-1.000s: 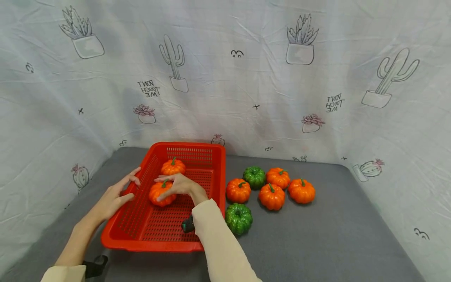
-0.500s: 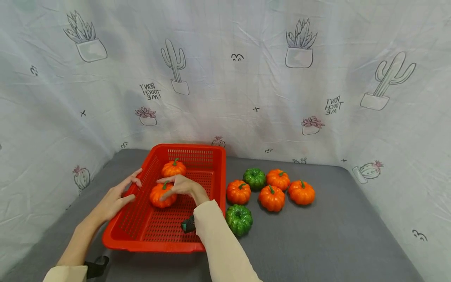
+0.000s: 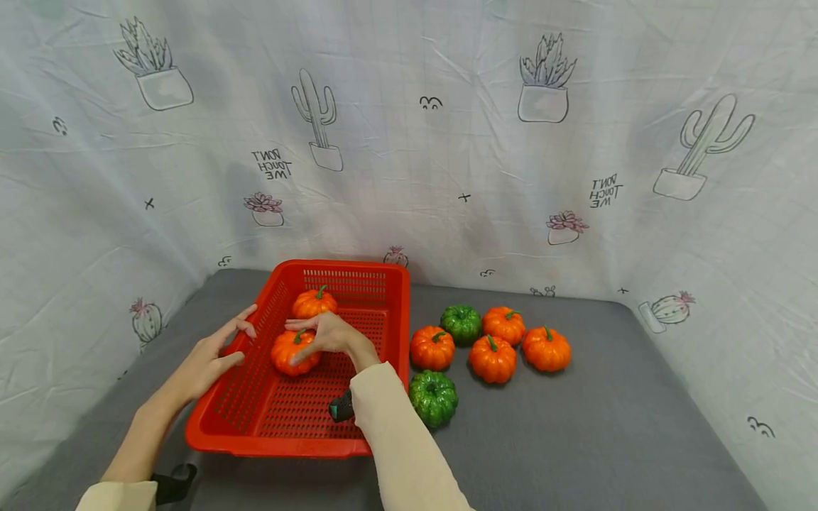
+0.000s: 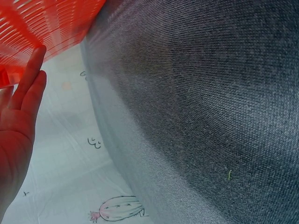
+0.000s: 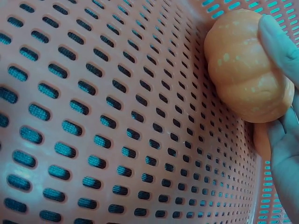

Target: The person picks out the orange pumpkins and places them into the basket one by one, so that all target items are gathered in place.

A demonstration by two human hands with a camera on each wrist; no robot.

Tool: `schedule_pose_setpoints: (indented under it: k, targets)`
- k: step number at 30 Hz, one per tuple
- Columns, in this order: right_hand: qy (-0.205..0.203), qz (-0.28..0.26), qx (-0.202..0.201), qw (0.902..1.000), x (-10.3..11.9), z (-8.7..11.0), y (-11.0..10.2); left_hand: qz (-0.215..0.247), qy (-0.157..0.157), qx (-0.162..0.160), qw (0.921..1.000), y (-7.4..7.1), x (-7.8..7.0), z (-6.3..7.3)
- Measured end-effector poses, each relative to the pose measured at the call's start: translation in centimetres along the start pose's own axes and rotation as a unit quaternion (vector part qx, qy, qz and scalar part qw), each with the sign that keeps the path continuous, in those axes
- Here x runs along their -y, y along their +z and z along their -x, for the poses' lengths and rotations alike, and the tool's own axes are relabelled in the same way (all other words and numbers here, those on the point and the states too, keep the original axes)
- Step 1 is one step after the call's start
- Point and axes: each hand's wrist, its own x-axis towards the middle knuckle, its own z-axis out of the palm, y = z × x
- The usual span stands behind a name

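Observation:
A red perforated plastic basket (image 3: 307,447) stands on the grey tabletop. My left hand (image 3: 203,363) holds its left rim, thumb and a finger over the edge; in the left wrist view other fingers (image 4: 33,88) lie straight along the outer wall. Inside the basket, my right hand (image 3: 332,337) grips an orange pumpkin (image 3: 286,353) with a green stem. Thumb and fingers are on opposite sides of this pumpkin (image 5: 245,65) in the right wrist view. Behind it sits another orange pumpkin (image 3: 313,303), partly covered by the right hand.
Right of the basket lie several orange pumpkins (image 3: 493,358) and two green pumpkins (image 3: 461,324), one green pumpkin (image 3: 433,399) close to the basket's right wall. A white curtain (image 3: 447,156) printed with cacti encloses the grey table (image 3: 575,440) at the back and sides.
The view shifts slightly. Both hands, the basket and the pumpkins stay practically in place, with the right hand still around the same pumpkin.

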Motion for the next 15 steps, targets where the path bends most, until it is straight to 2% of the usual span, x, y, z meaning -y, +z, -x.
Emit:
schedule_pose_setpoints:
  k: [4, 9, 15]
  targets:
    - [-0.009, -0.005, 0.005, 0.9999, 0.01, -0.08, 0.11, -0.004, -0.006, -0.002, 1.0, -0.04, 0.04, 0.18]
    - [-0.019, 0.019, -0.004, 0.9996, 0.02, -0.17, 0.02, -0.008, -0.009, -0.003, 0.9999, -0.1, -0.12, 0.2]
    - [-0.021, 0.028, -0.005, 0.9994, 0.08, -0.4, -0.12, -0.001, 0.002, -0.005, 1.0, -0.12, -0.1, -0.06]
